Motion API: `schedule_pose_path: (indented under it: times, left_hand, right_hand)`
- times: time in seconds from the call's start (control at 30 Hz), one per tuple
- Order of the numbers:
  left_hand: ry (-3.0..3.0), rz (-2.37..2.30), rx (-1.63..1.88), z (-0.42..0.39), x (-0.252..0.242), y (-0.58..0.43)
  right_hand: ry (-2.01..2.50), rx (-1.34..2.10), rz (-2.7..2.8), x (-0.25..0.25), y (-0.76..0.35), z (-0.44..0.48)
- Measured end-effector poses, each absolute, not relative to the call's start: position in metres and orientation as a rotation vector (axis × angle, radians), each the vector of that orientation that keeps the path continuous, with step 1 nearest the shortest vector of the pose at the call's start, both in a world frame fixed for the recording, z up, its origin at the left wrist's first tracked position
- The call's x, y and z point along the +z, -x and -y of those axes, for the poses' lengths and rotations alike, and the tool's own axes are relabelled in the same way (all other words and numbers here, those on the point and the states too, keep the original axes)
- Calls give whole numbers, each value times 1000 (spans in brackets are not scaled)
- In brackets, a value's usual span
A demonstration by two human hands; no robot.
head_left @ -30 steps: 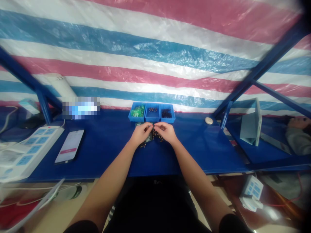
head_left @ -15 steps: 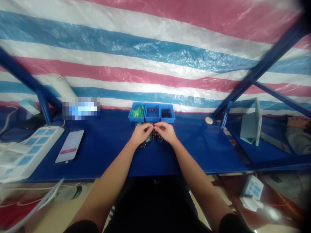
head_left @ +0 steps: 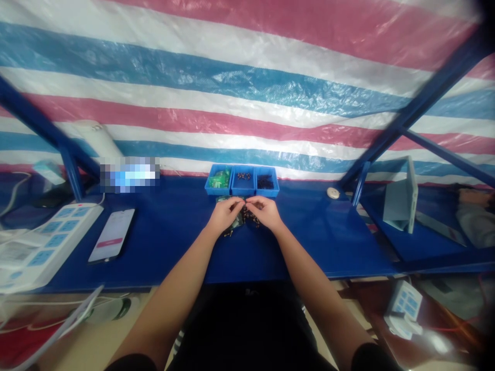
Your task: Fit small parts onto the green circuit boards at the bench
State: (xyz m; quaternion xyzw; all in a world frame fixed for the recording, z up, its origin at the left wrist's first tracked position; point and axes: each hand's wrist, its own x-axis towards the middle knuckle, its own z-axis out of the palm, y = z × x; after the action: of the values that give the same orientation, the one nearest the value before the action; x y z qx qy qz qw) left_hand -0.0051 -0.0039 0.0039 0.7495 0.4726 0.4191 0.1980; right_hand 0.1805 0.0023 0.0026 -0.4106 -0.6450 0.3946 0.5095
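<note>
My left hand (head_left: 224,214) and my right hand (head_left: 265,211) meet fingertip to fingertip over the blue bench (head_left: 166,242), both pinched on a tiny dark part (head_left: 244,207) that is too small to name. Under and between them lies a small pile of dark and green parts (head_left: 240,221). Just behind the hands stand three small blue bins: the left bin (head_left: 218,179) holds green pieces, the middle bin (head_left: 243,178) a few dark pieces, the right bin (head_left: 265,181) a heap of black pieces.
A phone (head_left: 112,235) lies face up left of the hands, beside a white power strip (head_left: 36,247). A small white round object (head_left: 332,193) sits at the right. Blue frame struts (head_left: 390,131) rise on both sides. A grey stand (head_left: 402,198) occupies the neighbouring bench. Striped tarp hangs behind.
Both hands stay pinched together in the same spot; only the fingers shift slightly. The view has tipped down a little.
</note>
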Motion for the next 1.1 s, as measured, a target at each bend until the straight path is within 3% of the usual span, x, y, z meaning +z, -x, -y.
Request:
schedule_pose_path:
  times: [1.1]
  left_hand:
    - [-2091, -1326, 1168, 7, 8, 5]
  right_hand:
    - [1020, 741, 1664, 4, -180, -1]
